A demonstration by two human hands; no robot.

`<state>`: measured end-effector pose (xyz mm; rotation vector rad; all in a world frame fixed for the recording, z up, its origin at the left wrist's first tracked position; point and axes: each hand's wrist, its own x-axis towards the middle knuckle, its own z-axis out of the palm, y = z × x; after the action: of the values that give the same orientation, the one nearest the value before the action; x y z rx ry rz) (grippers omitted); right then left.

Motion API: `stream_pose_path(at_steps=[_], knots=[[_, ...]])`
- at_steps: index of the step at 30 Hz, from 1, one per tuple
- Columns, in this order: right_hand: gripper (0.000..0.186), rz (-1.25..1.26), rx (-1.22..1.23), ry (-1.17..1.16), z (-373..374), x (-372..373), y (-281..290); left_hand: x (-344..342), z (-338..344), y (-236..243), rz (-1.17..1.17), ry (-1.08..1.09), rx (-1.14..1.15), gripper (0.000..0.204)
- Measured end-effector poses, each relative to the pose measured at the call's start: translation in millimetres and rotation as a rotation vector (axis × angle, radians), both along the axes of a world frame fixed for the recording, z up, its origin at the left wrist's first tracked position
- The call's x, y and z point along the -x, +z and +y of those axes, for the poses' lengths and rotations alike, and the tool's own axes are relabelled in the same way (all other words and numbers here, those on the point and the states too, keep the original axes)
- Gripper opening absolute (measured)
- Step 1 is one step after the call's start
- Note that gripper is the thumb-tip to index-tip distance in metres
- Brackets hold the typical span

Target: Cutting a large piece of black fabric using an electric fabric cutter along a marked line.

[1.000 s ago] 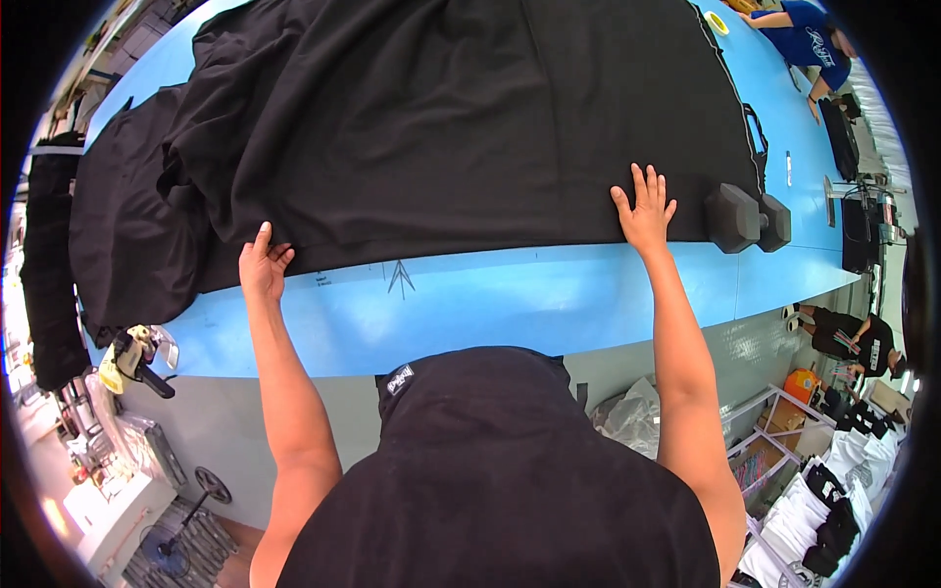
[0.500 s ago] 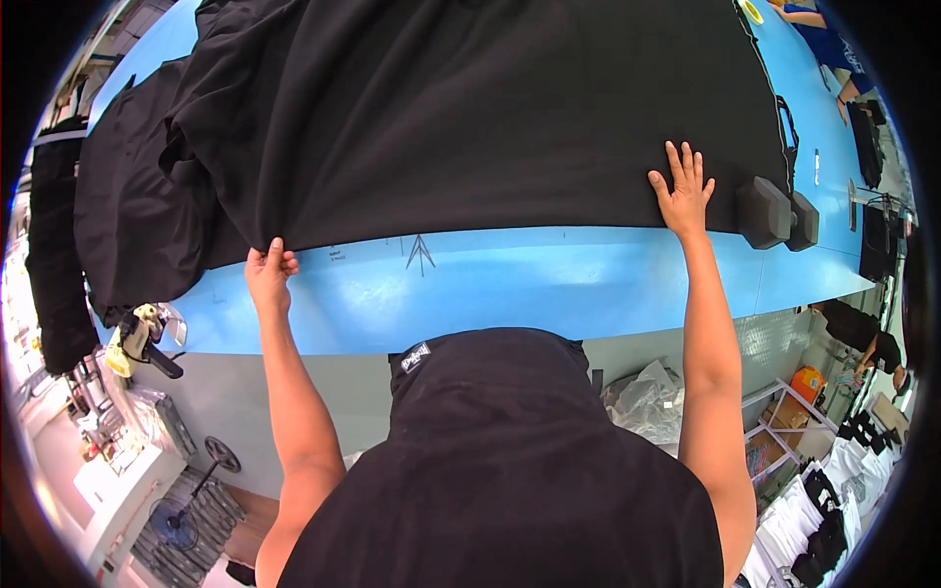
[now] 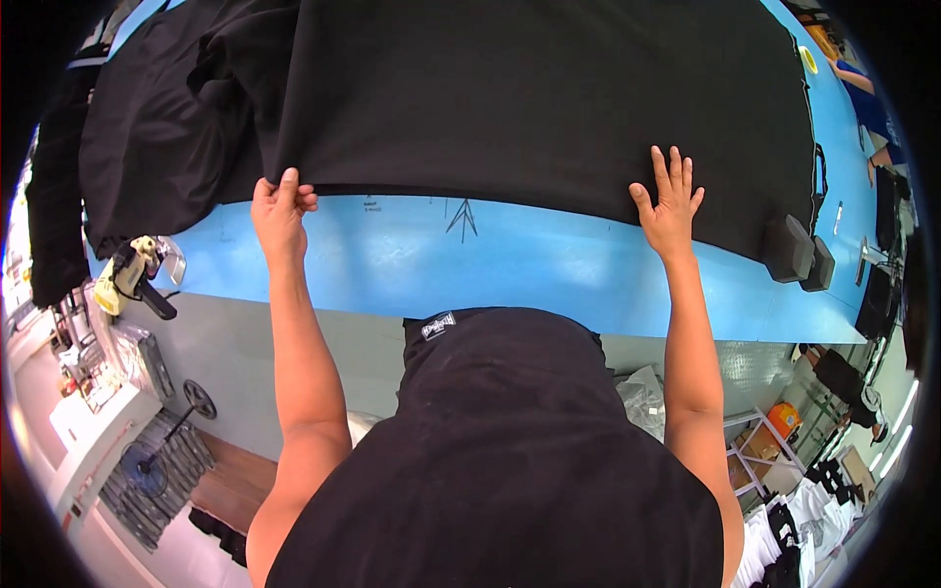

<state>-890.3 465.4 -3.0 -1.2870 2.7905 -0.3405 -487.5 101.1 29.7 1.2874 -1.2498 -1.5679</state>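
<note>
A large sheet of black fabric (image 3: pixel 490 98) covers much of the blue table (image 3: pixel 510 274), rumpled in folds on the left and flatter toward the right. My left hand (image 3: pixel 286 211) pinches its near edge between thumb and fingers. My right hand (image 3: pixel 667 206) lies open on the cloth, fingers spread, just above the near edge. Right of it, a dark hexagonal dumbbell (image 3: pixel 789 250) sits on the fabric's corner. Dark arrow-like lines are drawn on the table below the edge.
A cream handheld cutting machine (image 3: pixel 125 279) sits at the table's left end. A yellow tape roll (image 3: pixel 808 59) and a marker (image 3: pixel 838 216) lie on the right. A co-worker in blue (image 3: pixel 858 93) is at the far right, another in black (image 3: pixel 838 382) below. Stacked garments (image 3: pixel 814 505) fill the lower right.
My left hand has closed on the fabric edge and moved farther up the view with it; the cloth's middle looks smoother. My right hand stays spread on the cloth. The camera's view has shifted.
</note>
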Motion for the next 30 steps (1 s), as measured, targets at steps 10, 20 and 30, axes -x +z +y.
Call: stream_pose_path(at_steps=[10,20,30], knots=[[0.075,0.038,-0.127,-0.043,-2,-6,1,-14,9,-19,-0.142,-0.046,0.017,0.03],[0.078,0.081,-0.079,0.048,-76,-52,-1,-14,2,-30,-0.22,-0.074,0.03,0.03],[0.081,0.053,-0.023,0.025,-113,-100,10,-22,1,-38,-0.28,-0.148,0.079,0.039]])
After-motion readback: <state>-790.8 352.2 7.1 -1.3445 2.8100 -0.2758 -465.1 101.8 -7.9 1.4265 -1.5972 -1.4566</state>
